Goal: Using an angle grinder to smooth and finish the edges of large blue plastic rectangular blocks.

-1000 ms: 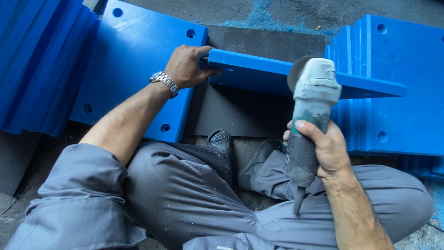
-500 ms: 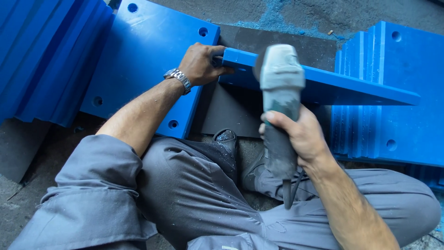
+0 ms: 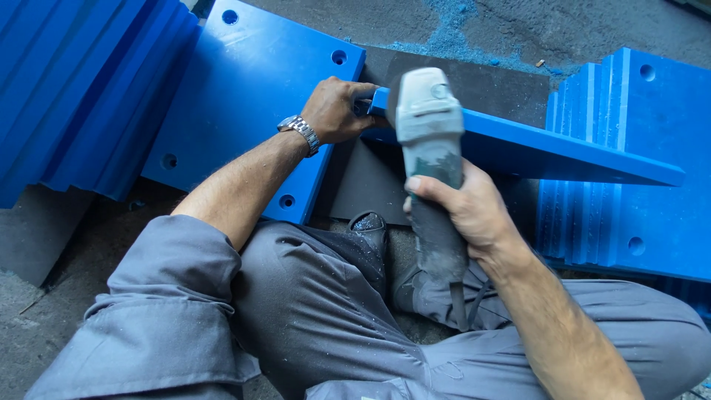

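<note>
- Left hand (image 3: 337,111) is wrapped shut on the near end of a blue plastic panel (image 3: 533,148), thumb and fingers pinching its corner, a metal wristwatch (image 3: 299,132) on that wrist.
- That panel stands on edge, running from the left hand off to the right, its thin upper edge facing up, propped over a dark grey slab (image 3: 444,89) on the floor.
- Right hand (image 3: 459,211) is closed in a full fist round the body of a dusty grey angle grinder (image 3: 429,148), head pointing away from the person, its cord trailing down over the lap.
- The grinder's head sits right at the panel's edge, close to the left hand; the disc itself is hidden behind the housing, so I cannot tell whether it touches the plastic.
- My read: this is edge-dressing, the panel steadied with one hand while the tool is lined up on the end of the edge.
- What the next pass calls for, I'd judge: a firm brace on the panel and the disc kept clear of those left fingertips, which are just beside the tool's head.
- Around them: a flat blue panel with corner holes (image 3: 244,96) lies to the left, touching the dark slab, with a ribbed stack of blue panels (image 3: 81,89) further left.
- Another stack of holed blue panels (image 3: 637,163) leans at the right, behind the held panel's far end.
- Blue shavings (image 3: 452,30) dust the concrete floor (image 3: 578,30) beyond.
- The person's folded grey-trousered legs (image 3: 318,311) sit right under the work, hemming in the grinder's cord.
</note>
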